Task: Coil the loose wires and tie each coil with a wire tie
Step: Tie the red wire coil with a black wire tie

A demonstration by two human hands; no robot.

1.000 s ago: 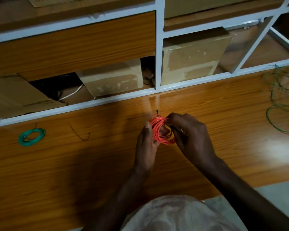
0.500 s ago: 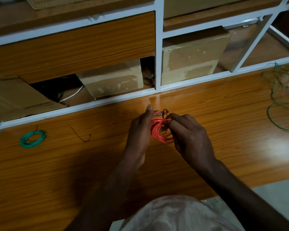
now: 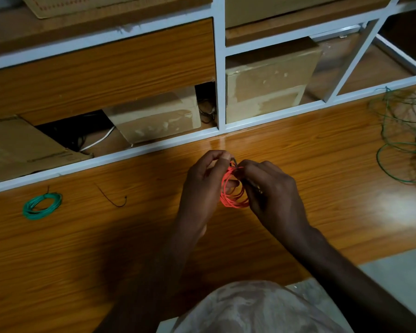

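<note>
A coil of red wire (image 3: 233,197) hangs upright between my hands above the middle of the wooden table (image 3: 322,169). My right hand (image 3: 271,195) grips the coil's right side near its top. My left hand (image 3: 202,186) pinches a dark wire tie (image 3: 233,162) at the top of the coil. A tied green coil (image 3: 41,205) lies at the far left. A loose black wire tie (image 3: 112,199) lies to its right. Loose green wire (image 3: 406,138) sprawls on the right of the table.
White-framed shelves (image 3: 220,68) rise behind the table and hold cardboard boxes (image 3: 267,85). A torn cardboard piece (image 3: 17,147) leans at the left. My knee in pale cloth (image 3: 250,308) is below the table's front edge, with grey floor (image 3: 399,284) at the right.
My left hand rose from the coil's left side to its top and now pinches the wire tie there. The coil and my right hand stayed nearly in place.
</note>
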